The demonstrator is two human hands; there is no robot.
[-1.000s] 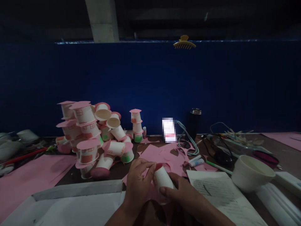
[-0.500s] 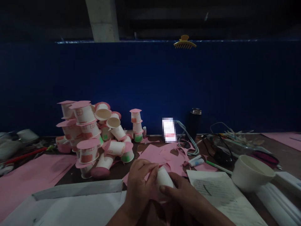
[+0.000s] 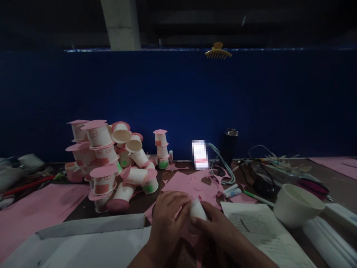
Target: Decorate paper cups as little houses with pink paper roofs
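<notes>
A small white paper cup (image 3: 198, 209) is held tilted between my two hands, low in the middle of the view. My left hand (image 3: 169, 216) is closed, its fingers and thumb against the cup's left side. Wrapped round the right side is my right hand (image 3: 216, 223), its thumb across the front. Much of the cup is hidden by fingers. Pink paper (image 3: 185, 182) with cut-outs lies just behind the hands. To the left stand stacked paper cups (image 3: 102, 152) with pink paper tops and drawn windows and doors; some lie on their sides.
An open white box (image 3: 92, 242) lies at front left, with pink sheets (image 3: 47, 201) beyond it. On the right are a printed sheet (image 3: 253, 223), markers (image 3: 232, 191), a large cream cup (image 3: 298, 208) and cables. A phone (image 3: 200, 154) and dark bottle (image 3: 230, 149) stand behind.
The cup has moved slightly right and down between my hands, and my left-hand fingers cover more of it. Both hands keep their hold.
</notes>
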